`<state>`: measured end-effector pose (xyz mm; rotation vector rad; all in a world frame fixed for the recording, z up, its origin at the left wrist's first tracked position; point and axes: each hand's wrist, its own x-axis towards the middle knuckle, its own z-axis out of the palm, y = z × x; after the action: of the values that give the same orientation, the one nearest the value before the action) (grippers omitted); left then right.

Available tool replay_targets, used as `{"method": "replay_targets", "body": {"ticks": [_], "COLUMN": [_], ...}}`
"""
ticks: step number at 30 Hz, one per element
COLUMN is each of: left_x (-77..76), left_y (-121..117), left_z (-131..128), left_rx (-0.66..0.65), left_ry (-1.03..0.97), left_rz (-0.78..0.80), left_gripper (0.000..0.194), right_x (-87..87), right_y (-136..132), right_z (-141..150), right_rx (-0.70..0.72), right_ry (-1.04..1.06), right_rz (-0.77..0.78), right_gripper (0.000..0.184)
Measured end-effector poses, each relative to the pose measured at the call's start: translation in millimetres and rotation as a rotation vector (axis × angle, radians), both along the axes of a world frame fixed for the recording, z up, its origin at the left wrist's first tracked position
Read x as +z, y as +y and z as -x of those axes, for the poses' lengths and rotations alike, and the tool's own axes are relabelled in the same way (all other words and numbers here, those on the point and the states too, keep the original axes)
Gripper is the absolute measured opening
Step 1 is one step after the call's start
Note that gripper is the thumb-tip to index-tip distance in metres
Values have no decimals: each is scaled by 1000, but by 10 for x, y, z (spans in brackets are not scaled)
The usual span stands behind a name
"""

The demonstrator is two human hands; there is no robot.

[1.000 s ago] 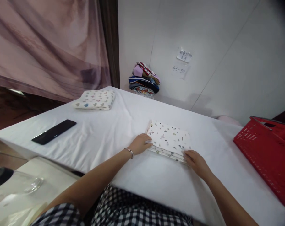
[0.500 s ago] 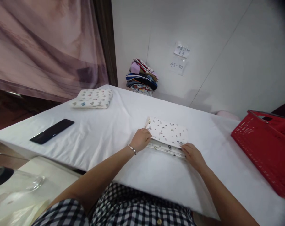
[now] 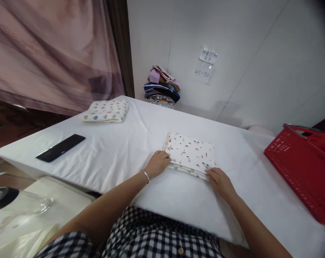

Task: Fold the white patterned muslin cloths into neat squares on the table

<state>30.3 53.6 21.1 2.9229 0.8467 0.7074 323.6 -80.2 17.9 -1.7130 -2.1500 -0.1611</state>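
A folded white cloth (image 3: pixel 190 152) with small scattered prints lies flat in several layers on the white-covered table (image 3: pixel 170 200). My left hand (image 3: pixel 159 163) closes its fingers on the near left corner of the cloth. At the near right corner, my right hand (image 3: pixel 220 181) grips the edge between thumb and fingers. The near edge between my hands shows the stacked layers, slightly parted. My thumbs are partly hidden from this angle.
Another folded printed cloth (image 3: pixel 106 111) lies at the far left, with a black flat slab (image 3: pixel 61 147) nearer. A red basket (image 3: pixel 299 172) stands on the right. Stacked clothes (image 3: pixel 162 87) sit beyond the far edge. A clear bottle (image 3: pixel 30 202) lies at lower left.
Half a second ago the top layer's near edge was raised at the front; now it lies lower, closer to the layers beneath. Both hands have stayed at the near corners.
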Motion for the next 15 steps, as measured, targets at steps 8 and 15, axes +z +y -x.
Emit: {"method": "replay_targets", "body": {"ticks": [8,15], "left_x": [-13,18], "left_y": [16,61], "left_z": [85,51], "left_rx": [-57,-46], "left_ry": [-20,-28], "left_rz": [98,126], "left_gripper": [20,21], "right_x": [31,42], "right_y": [-29,14], "right_z": [-3,-49], "right_rx": [21,20], "right_ry": [58,130], "right_rz": [104,170], "right_gripper": [26,27]}}
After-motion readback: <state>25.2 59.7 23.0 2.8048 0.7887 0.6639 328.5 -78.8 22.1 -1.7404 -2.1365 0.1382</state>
